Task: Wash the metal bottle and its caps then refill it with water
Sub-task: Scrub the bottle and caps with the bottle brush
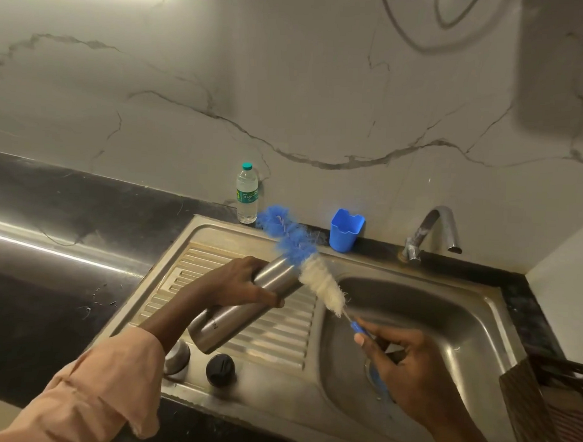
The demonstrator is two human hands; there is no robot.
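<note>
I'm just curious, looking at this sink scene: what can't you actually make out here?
- Metal bottle, head view: its mouth is hidden behind the bottle brush, so the inside cannot be seen.
- Brush handle: mostly covered by the right hand.
- Steel cap: partly hidden by the left hand's sleeve.
- Brown basket: cut off by the right edge.
- Plastic bottle: label print too small to read fully.
- Tap: no water flow discernible.

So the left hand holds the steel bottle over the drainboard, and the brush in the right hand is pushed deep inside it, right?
Not quite. The head view shows the bottle brush outside the metal bottle, its bristles beside the mouth. The left hand does hold the bottle over the drainboard, and the right hand holds the brush.
</note>
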